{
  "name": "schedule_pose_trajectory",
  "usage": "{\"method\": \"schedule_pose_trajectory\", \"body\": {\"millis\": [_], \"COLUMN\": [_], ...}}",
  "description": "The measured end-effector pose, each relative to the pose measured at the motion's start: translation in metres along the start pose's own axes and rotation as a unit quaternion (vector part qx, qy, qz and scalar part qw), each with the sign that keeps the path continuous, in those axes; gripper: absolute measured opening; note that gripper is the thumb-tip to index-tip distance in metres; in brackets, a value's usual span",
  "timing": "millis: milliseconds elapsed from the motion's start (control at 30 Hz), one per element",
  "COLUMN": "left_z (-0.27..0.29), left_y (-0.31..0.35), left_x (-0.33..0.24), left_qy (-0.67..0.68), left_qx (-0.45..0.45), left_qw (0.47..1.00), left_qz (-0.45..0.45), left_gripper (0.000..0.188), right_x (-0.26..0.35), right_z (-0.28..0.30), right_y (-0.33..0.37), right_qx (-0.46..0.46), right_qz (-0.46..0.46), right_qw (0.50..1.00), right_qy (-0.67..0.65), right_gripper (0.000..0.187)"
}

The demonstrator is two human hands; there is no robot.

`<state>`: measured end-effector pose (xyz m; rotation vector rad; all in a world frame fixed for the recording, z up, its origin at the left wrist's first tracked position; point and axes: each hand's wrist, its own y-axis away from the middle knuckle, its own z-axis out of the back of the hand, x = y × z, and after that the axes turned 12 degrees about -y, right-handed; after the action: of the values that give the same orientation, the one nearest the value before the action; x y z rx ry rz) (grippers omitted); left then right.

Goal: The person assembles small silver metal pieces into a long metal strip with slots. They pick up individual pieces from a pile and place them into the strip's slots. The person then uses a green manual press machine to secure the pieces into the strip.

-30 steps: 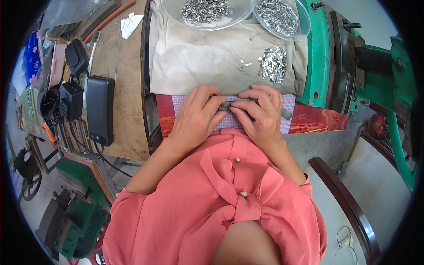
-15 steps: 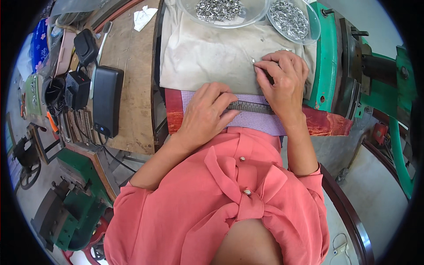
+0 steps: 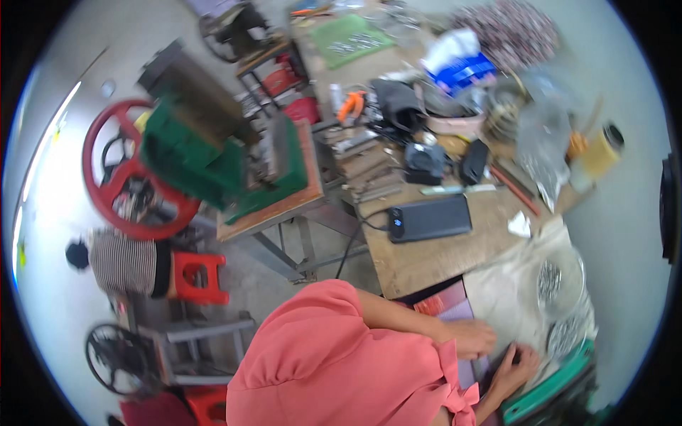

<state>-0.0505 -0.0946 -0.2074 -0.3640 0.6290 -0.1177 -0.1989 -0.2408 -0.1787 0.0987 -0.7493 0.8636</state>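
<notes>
My left hand (image 3: 469, 339) is closed at the near edge of the pale cloth (image 3: 490, 291), its fingers curled. Between the hands runs a dark slotted metal strip (image 3: 486, 363), mostly covered and small here; the left fingers stay on its end. My right hand (image 3: 520, 366) rests on the cloth beside the green machine edge, its thumb and fingers bent toward each other. Whatever sits between those fingertips is too small to make out. Two clear round tubs, one (image 3: 584, 273) and another (image 3: 590, 328), hold small silver metal pieces beyond the hands.
A black power bank (image 3: 433, 219) with a cable lies on the wooden table (image 3: 398, 266). The green machine edge (image 3: 547, 387) borders the right hand. Leftward stand a green press with a red handwheel (image 3: 92, 170) and a person in a striped top (image 3: 124, 263) by a red stool (image 3: 200, 278).
My view has swung far to the left, so both hands now appear at the lower right. The right hand has come closer to the left one. The small silver piece no longer shows.
</notes>
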Motion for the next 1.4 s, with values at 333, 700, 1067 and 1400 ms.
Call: {"method": "schedule_pose_trajectory", "body": {"millis": [333,700,1067,1400], "left_z": [-0.021,-0.015,0.041,0.045], "left_y": [-0.013,0.004,-0.011,-0.008], "left_x": [0.012,0.012,-0.005,-0.002], "left_qy": [0.056,0.038,0.071,0.103], "left_qx": [0.006,-0.016,0.078,0.111], "left_qw": [0.998,0.999,0.992,0.985], "left_qz": [-0.008,0.010,0.065,0.085], "left_gripper": [0.011,0.013,0.032,0.031], "right_x": [0.006,-0.045,0.051,0.060], "right_z": [0.021,0.000,0.027,-0.003], "right_y": [-0.013,0.034,0.058,0.067], "right_qx": [0.018,-0.083,-0.125,-0.064], "right_qz": [0.125,0.058,-0.051,-0.038], "right_qw": [0.991,0.980,0.985,0.993], "right_qy": [-0.035,-0.173,-0.108,-0.088], "right_gripper": [0.020,0.009,0.016,0.017]}}
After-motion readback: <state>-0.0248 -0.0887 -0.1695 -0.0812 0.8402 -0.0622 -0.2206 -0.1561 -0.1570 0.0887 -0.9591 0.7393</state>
